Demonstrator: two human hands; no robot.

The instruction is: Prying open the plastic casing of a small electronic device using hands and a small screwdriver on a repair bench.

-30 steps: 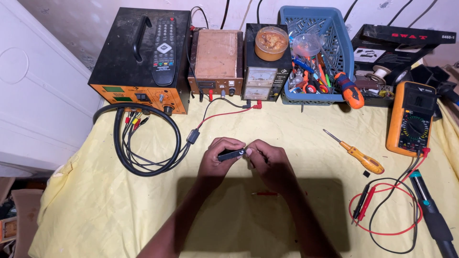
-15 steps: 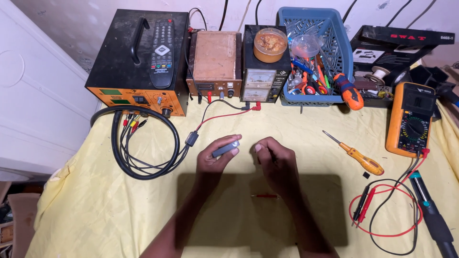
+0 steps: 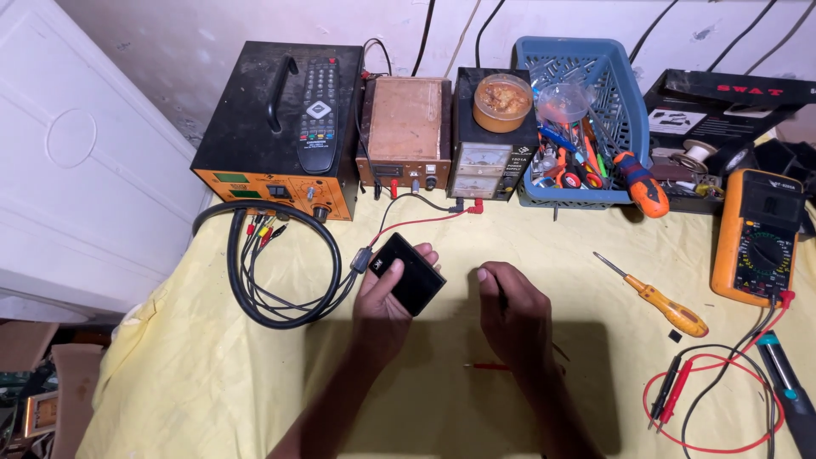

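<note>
At the centre of the frame I see my left hand [image 3: 384, 299] clamped around a small flat black box [image 3: 407, 273], face up over the yellow cloth [image 3: 195, 374]; my right hand [image 3: 512, 316], just right of it, seems to pinch something thin, too blurred to name

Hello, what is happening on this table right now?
A person sits at a yellow-covered table full of electronics tools. The left hand holds up a small flat black device. The right hand hovers beside it, apart, gripping what seems a thin dark tool. An orange screwdriver lies to the right.
</note>
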